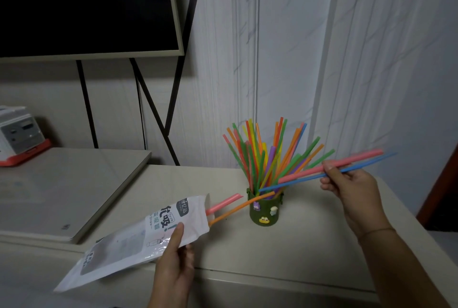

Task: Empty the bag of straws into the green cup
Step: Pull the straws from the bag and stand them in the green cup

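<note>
The green cup (265, 211), decorated with small cartoon figures, stands on the table and bristles with several coloured straws (262, 154). My left hand (173, 255) grips the white straw bag (138, 238), held tilted with its open end toward the cup. A pink straw (223, 204) and an orange straw (241, 207) stick out of that opening. My right hand (347, 186), right of the cup, pinches a thick pink straw (332, 167) and a thin blue straw (359, 166), their lower ends pointing at the cup's rim.
A cream table (285, 253) carries everything. A flat beige slab (74, 196) lies at the left, with a white and orange device (19, 134) behind it. A dark screen on a black stand (86, 7) hangs at the back left. A white panelled wall rises behind the cup.
</note>
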`<state>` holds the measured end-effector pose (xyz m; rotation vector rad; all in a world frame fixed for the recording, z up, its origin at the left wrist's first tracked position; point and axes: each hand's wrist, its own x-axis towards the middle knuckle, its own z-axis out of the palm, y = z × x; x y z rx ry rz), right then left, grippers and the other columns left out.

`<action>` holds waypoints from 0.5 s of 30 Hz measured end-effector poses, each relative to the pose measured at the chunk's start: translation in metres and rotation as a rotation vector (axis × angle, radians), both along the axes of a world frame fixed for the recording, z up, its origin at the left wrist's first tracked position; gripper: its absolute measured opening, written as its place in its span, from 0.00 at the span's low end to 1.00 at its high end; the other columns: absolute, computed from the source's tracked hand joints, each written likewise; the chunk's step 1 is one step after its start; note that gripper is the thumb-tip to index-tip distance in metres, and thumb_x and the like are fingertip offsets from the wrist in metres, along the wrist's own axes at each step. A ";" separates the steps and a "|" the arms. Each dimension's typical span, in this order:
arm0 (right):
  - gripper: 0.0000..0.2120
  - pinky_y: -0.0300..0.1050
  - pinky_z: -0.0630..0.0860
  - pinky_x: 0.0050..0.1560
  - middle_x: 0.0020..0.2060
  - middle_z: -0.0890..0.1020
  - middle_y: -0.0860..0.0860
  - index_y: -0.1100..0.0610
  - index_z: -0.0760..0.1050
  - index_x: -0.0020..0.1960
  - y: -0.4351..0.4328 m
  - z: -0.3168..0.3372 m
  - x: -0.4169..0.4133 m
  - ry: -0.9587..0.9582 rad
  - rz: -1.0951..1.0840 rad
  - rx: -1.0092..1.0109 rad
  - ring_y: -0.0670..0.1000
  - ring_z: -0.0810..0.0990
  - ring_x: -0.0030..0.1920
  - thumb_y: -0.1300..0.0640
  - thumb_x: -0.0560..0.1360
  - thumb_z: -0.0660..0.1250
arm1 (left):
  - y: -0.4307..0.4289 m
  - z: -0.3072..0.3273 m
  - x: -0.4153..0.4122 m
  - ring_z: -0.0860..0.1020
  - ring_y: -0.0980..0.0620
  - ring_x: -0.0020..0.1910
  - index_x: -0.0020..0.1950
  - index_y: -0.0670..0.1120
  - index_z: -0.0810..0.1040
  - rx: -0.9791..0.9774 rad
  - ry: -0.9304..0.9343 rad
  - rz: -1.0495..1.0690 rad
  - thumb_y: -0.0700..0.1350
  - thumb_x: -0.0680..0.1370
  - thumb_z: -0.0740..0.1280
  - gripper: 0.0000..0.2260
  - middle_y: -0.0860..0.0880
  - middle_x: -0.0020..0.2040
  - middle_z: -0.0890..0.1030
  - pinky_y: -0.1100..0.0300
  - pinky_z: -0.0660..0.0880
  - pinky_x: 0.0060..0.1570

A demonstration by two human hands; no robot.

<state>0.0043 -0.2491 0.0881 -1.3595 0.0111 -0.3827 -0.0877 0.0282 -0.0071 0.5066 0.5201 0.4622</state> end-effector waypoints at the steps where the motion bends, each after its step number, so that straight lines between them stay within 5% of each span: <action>1: 0.07 0.31 0.77 0.30 0.31 0.77 0.59 0.66 0.76 0.48 -0.001 0.001 0.002 -0.008 -0.013 -0.028 0.43 0.77 0.23 0.62 0.74 0.67 | -0.001 0.000 0.000 0.83 0.61 0.36 0.67 0.49 0.73 0.000 -0.003 -0.003 0.34 0.77 0.64 0.19 0.56 0.42 0.86 0.70 0.76 0.28; 7: 0.01 0.33 0.79 0.32 0.31 0.80 0.55 0.59 0.78 0.44 0.017 -0.004 0.015 0.024 0.024 -0.238 0.43 0.80 0.26 0.62 0.74 0.67 | -0.005 0.000 -0.001 0.83 0.61 0.36 0.64 0.49 0.74 0.004 -0.004 -0.035 0.35 0.77 0.65 0.17 0.55 0.40 0.86 0.70 0.76 0.27; 15: 0.05 0.41 0.78 0.37 0.30 0.81 0.55 0.64 0.79 0.43 0.052 -0.028 0.029 0.214 0.148 -0.462 0.50 0.81 0.30 0.63 0.73 0.67 | -0.009 0.005 -0.002 0.84 0.59 0.38 0.63 0.49 0.74 -0.008 -0.014 -0.061 0.34 0.77 0.64 0.17 0.53 0.46 0.86 0.67 0.77 0.28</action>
